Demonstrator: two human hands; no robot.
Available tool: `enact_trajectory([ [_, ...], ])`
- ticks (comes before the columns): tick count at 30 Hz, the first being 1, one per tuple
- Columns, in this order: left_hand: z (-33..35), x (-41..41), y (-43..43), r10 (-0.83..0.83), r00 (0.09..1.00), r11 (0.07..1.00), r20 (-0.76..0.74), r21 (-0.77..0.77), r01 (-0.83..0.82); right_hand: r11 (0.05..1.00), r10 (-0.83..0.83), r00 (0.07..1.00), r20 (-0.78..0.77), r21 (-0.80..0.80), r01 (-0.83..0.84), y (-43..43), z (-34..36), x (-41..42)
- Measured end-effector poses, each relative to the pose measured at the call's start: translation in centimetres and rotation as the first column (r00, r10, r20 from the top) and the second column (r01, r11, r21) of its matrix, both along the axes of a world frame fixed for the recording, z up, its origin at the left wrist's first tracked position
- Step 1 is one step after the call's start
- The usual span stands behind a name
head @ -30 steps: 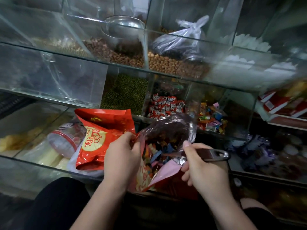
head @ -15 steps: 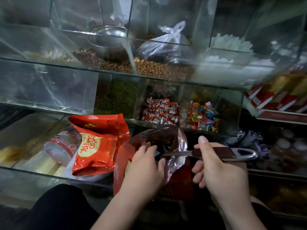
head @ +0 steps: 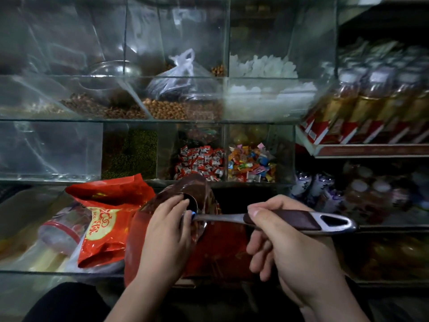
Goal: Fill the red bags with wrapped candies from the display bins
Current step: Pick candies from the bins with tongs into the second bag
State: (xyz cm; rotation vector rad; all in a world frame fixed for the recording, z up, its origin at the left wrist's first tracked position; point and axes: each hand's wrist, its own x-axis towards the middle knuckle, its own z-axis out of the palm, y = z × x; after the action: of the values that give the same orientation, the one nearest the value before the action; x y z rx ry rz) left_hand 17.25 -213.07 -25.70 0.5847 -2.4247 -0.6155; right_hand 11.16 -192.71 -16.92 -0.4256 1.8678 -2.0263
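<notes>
Red bag (head: 221, 252), just below the candy bin (head: 282, 156), is looking light, crinkly and slippery; left hand (head: 165, 231) is pinching its floppy mouth open, the sensible hold; right hand (head: 292, 249) is gripping the scoop (head: 301, 221) handle, its bowl resting at that mouth.

Your bare hands and forearms
Left hand (head: 162, 231) and right hand (head: 290, 259) are uncovered; a black cloth garment (head: 58, 303) shows under your left forearm.

head cam | wide-angle | faces forward-down | close before display bins (head: 284, 147)
</notes>
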Motion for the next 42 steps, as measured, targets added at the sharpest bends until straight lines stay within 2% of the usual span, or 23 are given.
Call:
enact_trajectory([
  [4,1.9,-1.1,0.1,-0.047,0.998,0.999,-0.03,-0.025,0.046,0.997,-0.019,1.0,-0.017,-0.08,0.017,0.6,0.4,0.0],
  [8,4.5,-3.7,-0.4,-0.139,0.99,0.983,-0.016,-0.126,0.136,0.984,-0.089,0.996,-0.015,-0.157,0.085,1.1,0.9,-0.5],
  [15,9.6,-10.9,1.1,-0.42,0.907,0.865,-0.02,-0.311,0.394,0.904,-0.361,0.932,-0.017,-0.253,0.345,3.3,2.8,-2.6],
  [17,10.1,-13.5,1.8,-0.474,0.88,0.832,0.038,-0.308,0.461,0.881,-0.427,0.903,-0.044,-0.245,0.404,3.7,2.9,-4.0],
  [21,10.5,-18.9,2.1,-0.517,0.803,0.777,0.296,-0.23,0.585,0.841,-0.515,0.855,-0.055,-0.224,0.492,3.4,2.1,-7.7],
  [24,10.7,-22.1,1.9,-0.493,0.732,0.784,0.47,-0.125,0.608,0.827,-0.537,0.842,-0.048,-0.224,0.515,2.0,0.3,-11.2],
  [26,10.7,-23.2,1.4,-0.444,0.713,0.821,0.542,-0.072,0.566,0.85,-0.517,0.852,-0.08,-0.158,0.502,0.5,-1.2,-13.6],
  [31,10.9,-22.6,-0.9,-0.365,0.819,0.911,0.443,-0.013,0.413,0.911,-0.313,0.896,-0.314,0.166,0.377,-2.4,-5.8,-18.2],
  [34,10.4,-21.1,-1.2,-0.374,0.815,0.912,0.442,0.018,0.409,0.893,-0.114,0.866,-0.487,0.332,0.304,-2.2,-6.1,-19.0],
  [36,9.9,-20.3,-0.9,-0.382,0.818,0.913,0.43,0.034,0.408,0.86,0.004,0.806,-0.592,0.413,0.299,-2.3,-5.4,-18.5],
  [38,9.6,-19.9,-0.6,-0.372,0.824,0.92,0.428,0.052,0.388,0.837,0.048,0.742,-0.668,0.433,0.336,-2.5,-4.5,-17.3],
  [42,9.5,-19.0,0.0,-0.373,0.864,0.925,0.337,0.064,0.374,0.853,0.014,0.645,-0.764,0.346,0.39,-2.1,-2.3,-13.9],
])
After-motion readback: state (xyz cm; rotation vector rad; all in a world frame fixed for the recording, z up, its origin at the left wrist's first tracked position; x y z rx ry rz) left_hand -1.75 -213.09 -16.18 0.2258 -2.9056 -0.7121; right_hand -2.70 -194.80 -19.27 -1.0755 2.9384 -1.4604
